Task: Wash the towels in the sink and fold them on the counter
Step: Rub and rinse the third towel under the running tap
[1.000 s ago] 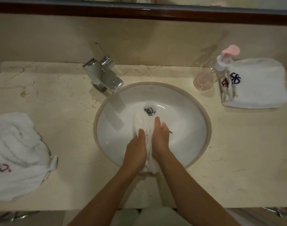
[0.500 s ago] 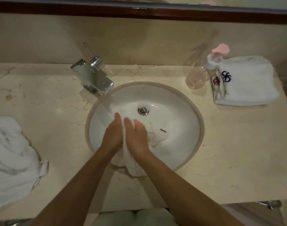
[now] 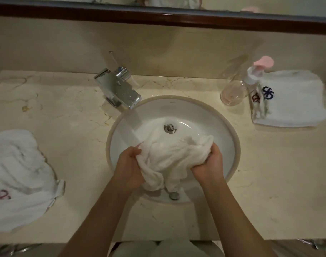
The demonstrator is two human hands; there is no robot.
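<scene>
Both hands, left (image 3: 129, 167) and right (image 3: 208, 165), grip a bunched wet towel (image 3: 172, 158) over the sink (image 3: 230, 138); a folded stack (image 3: 292, 101) sits at the surface's far right corner, while a crumpled towel (image 3: 19, 179) at the left edge likely awaits washing or folding
</scene>
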